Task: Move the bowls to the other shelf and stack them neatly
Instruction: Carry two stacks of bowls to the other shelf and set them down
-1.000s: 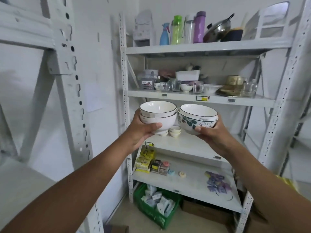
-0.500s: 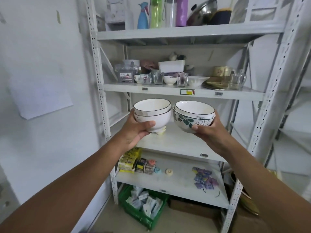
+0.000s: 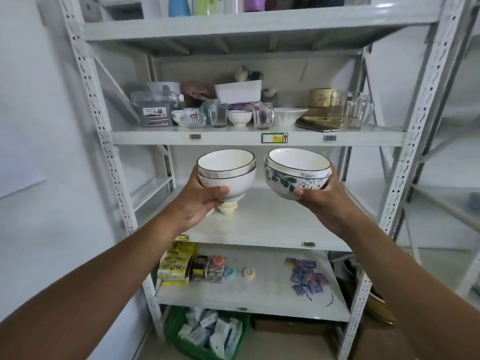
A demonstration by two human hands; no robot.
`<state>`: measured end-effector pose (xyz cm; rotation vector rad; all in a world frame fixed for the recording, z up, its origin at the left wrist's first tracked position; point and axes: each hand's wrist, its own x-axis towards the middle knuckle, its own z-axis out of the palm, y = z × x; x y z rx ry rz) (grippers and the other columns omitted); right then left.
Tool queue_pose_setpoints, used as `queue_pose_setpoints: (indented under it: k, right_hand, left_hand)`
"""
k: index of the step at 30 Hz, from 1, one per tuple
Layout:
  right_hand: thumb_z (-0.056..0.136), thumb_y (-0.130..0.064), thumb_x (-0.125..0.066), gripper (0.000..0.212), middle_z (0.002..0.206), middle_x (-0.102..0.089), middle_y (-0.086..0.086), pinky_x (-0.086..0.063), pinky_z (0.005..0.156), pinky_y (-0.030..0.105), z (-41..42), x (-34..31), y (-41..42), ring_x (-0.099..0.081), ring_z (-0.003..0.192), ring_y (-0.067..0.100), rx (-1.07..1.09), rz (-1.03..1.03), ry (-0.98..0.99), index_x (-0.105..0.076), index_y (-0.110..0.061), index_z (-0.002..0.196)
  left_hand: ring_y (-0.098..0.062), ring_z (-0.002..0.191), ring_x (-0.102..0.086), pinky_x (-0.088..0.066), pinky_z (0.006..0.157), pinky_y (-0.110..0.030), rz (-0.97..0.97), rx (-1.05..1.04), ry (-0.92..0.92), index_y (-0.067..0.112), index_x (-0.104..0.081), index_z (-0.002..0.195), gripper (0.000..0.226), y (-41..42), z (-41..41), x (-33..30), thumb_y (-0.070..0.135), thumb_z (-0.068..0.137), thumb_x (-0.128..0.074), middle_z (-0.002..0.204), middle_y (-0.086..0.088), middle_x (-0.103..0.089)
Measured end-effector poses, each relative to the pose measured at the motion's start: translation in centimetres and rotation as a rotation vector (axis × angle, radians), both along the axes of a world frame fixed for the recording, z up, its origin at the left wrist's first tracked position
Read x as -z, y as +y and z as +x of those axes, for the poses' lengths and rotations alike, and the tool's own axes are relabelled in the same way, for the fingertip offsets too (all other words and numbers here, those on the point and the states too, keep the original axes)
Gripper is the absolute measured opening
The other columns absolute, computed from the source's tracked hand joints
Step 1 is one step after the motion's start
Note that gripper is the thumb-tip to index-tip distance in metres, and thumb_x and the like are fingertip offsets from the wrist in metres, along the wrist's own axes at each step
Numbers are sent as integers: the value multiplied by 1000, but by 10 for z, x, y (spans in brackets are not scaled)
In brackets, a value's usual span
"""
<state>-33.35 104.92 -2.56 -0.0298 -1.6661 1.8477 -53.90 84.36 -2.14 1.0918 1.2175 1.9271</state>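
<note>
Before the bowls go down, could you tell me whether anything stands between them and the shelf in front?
Only the small cups, under the left hand's stack; the shelf beneath the right hand's stack is bare.

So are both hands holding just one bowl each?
No. The left hand holds two nested white bowls, and the right hand holds a white bowl nested inside a leaf-patterned bowl.

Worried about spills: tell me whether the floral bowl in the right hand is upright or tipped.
Slightly tipped. The floral bowl, gripped by the right hand, leans its rim toward the camera, a white bowl nested inside.
</note>
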Motion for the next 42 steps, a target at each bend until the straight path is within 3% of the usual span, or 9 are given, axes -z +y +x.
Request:
queue_pose_setpoints:
  k: [5,10,13,15,19,27,31,35,42]
  right_hand:
    - [64,5,-81,93,137,-58,11,-56,90,35,-30,15,21,-61,124,27,70,10,-3,-39,-24,143]
    - [62,7,-81,89,130,-63,6,-57,81,26,-54,30,45,-64,117,20,147,2,-30,-43,-23,136]
    - [71,18,-77,88,131,-60,8,-56,76,16,-68,35,66,-67,107,4,177,53,-78,-38,-17,142]
    - [76,22,-70,84,130,-60,7,-55,73,13,-78,42,86,-68,99,-2,180,72,-93,-36,-15,143]
    - [71,23,-72,97,138,-57,9,-57,88,29,-107,60,134,-60,124,22,123,63,-95,-34,-21,148]
    - [66,25,-75,102,138,-57,8,-57,87,32,-161,85,209,-59,124,26,68,9,-87,-35,-22,147]
    - [66,20,-76,101,139,-57,10,-57,86,32,-186,99,234,-58,126,29,68,-26,-103,-35,-20,148]
    - [66,20,-77,99,138,-58,12,-57,85,35,-211,113,255,-59,126,31,57,-49,-113,-37,-20,147]
    - [60,13,-80,102,138,-58,10,-55,92,43,-257,141,281,-57,128,32,88,-77,-119,-39,-24,145]
  left_hand:
    - [-35,122,-56,-56,83,-44,-4,41,20,8,-36,143,115,24,-35,4,18,46,-96,138,-21,-52]
    - [-27,107,-66,-57,74,-38,-16,17,-33,15,-49,132,106,56,-63,14,21,38,-98,119,-9,-65]
    - [-30,94,-55,-45,75,-42,-3,68,20,23,-64,118,77,82,-83,23,15,47,-94,104,-6,-69]
    - [-31,95,-59,-51,75,-43,7,47,30,25,-65,115,70,100,-95,29,4,51,-85,104,-5,-70]
    - [-26,112,-63,-57,78,-36,-3,30,-12,13,-49,133,81,137,-120,44,0,58,-76,122,-11,-66]
    - [-43,133,-43,-36,107,-61,-48,40,-28,10,-36,143,107,207,-161,67,11,53,-93,143,-26,-45]
    - [-33,125,-53,-50,97,-45,-83,-5,-49,15,-45,138,109,228,-172,84,17,43,-97,137,-18,-55]
    - [-20,113,-64,-55,87,-35,-72,-26,-77,36,-65,114,81,246,-191,99,6,43,-91,119,-2,-68]
    - [-15,110,-65,-54,85,-28,-93,-24,-54,27,-55,122,78,274,-232,128,-10,56,-75,116,1,-70]
